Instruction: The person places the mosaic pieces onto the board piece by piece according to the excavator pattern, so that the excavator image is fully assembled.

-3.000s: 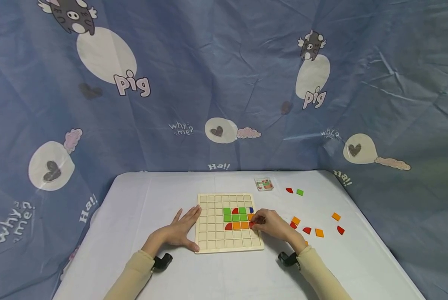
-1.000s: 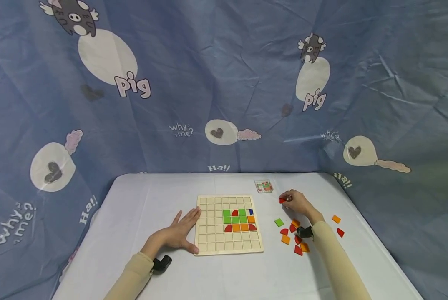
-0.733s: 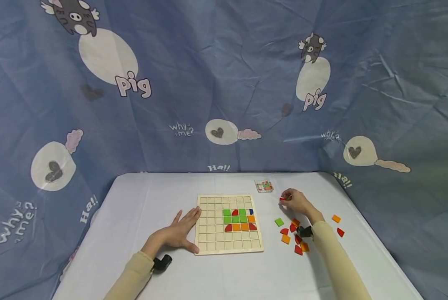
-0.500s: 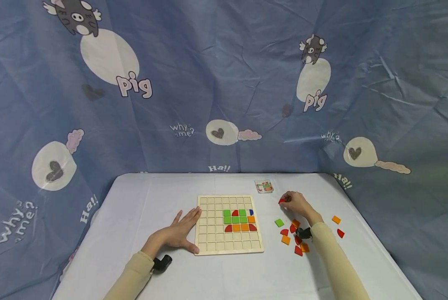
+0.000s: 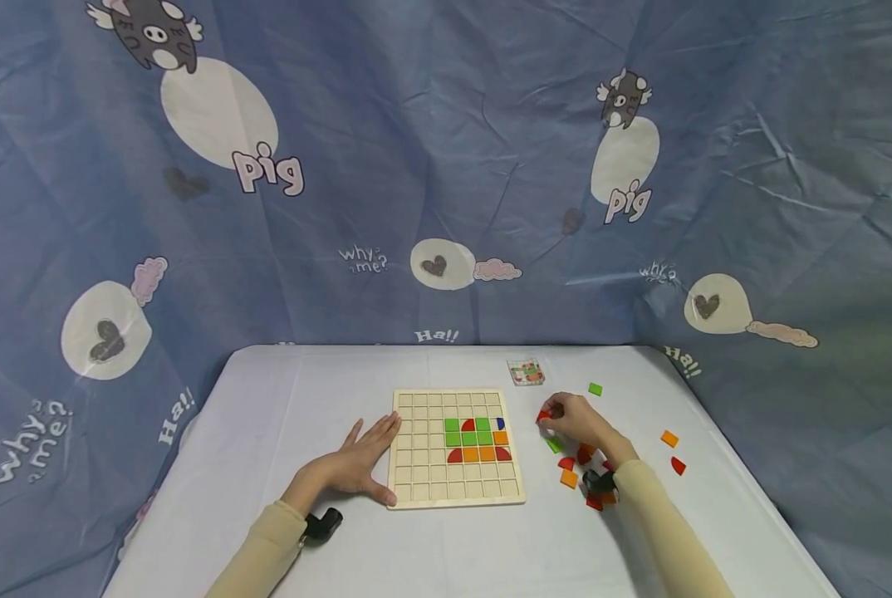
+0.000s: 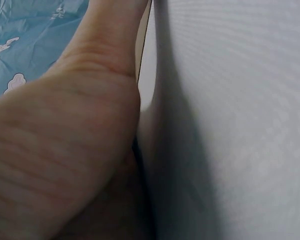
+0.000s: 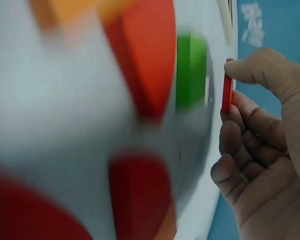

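Note:
My left hand [image 5: 356,463] rests with straight, spread fingers along the left edge of a pale wooden grid board [image 5: 419,490]. In the left wrist view only its palm side and wrist [image 6: 75,130] show. Between thumb and fingertips, my right hand [image 5: 579,422] pinches a red quarter-circle tile [image 5: 543,416], just off the board's right side. The right wrist view has that red tile [image 7: 227,87] edge-on, the other fingers loosely curled. Green, red, orange and blue tiles fill part of the grid. Just below the right hand lies a green tile [image 5: 554,445], partly covered.
Loose red and orange tiles, such as an orange square [image 5: 569,478], lie under the right wrist. Farther right are an orange square [image 5: 669,438] and a red quarter-circle [image 5: 678,465]. A pattern card [image 5: 526,372] and a green tile [image 5: 595,389] lie toward the back.
My right hand left a red tile at the board's right side, went to the back right and came back nearer the board pinching another red tile. Several loose tiles shifted. My left hand stayed.

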